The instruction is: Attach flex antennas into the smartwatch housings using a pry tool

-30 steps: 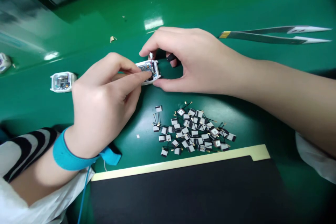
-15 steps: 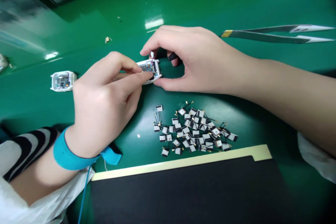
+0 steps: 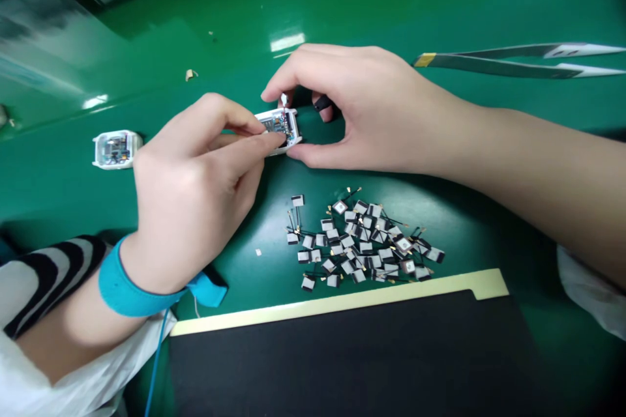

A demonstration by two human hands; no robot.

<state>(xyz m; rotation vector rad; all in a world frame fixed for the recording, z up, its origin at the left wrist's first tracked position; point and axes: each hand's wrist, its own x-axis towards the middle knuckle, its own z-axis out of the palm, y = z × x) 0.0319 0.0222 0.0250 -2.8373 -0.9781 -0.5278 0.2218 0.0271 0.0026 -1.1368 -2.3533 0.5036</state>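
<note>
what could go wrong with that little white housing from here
The fingers of the left hand press on the small white plastic housing over its exposed circuit board, and could bend or knock loose a tiny part. The right hand holds the housing close to a pile of small square black-and-white antennas with thin black leads, so a slip might drop it there and snag those leads.

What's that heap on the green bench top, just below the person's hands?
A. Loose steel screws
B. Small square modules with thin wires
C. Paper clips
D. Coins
B: the heap of small square modules, each trailing a thin dark wire, lies on the green bench top below the left hand and right hand, which hold a white-cased circuit board.
</note>
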